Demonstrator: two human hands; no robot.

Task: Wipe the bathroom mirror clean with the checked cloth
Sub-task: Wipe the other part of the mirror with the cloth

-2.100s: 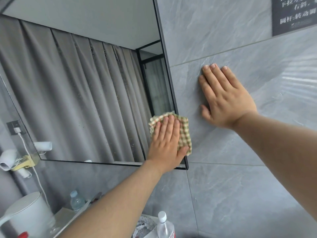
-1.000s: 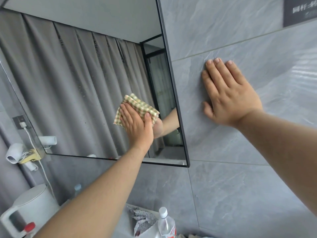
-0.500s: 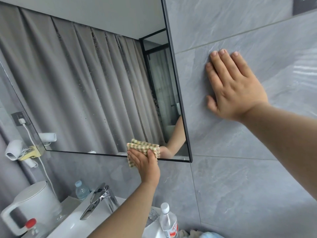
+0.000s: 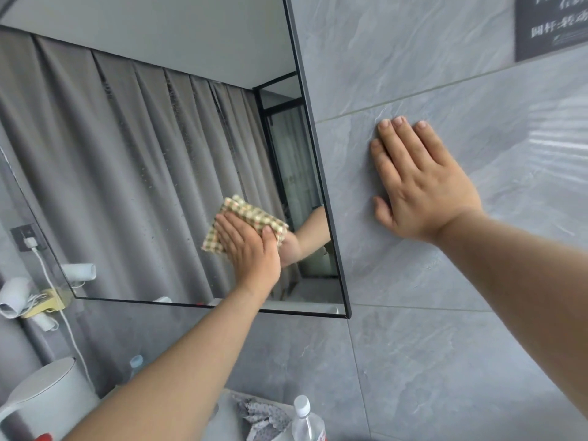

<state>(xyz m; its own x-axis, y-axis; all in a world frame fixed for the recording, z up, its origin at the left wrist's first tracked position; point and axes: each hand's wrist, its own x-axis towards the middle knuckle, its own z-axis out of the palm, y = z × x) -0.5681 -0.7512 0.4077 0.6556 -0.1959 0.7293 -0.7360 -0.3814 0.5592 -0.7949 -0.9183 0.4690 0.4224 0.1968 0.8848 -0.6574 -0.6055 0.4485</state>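
Note:
The black-framed bathroom mirror (image 4: 143, 173) fills the left and middle of the head view and reflects grey curtains. My left hand (image 4: 248, 249) presses the yellow-and-brown checked cloth (image 4: 251, 214) flat against the glass in the mirror's lower right part, a little above the bottom frame. Most of the cloth sticks out above and left of my fingers. Small specks dot the glass left of the cloth. My right hand (image 4: 420, 183) lies flat on the grey wall tile to the right of the mirror frame, fingers together and holding nothing.
A white kettle (image 4: 47, 399) stands at the lower left. A clear bottle (image 4: 305, 421) and a crumpled grey cloth (image 4: 261, 415) sit below the mirror. A socket with a white cable (image 4: 28, 240) and a hair dryer (image 4: 12, 296) hang at left. A dark sign (image 4: 550, 23) is top right.
My left hand has carried the cloth up from the mirror's bottom edge onto the glass. The right hand has stayed flat on the tile. The view has tilted upward.

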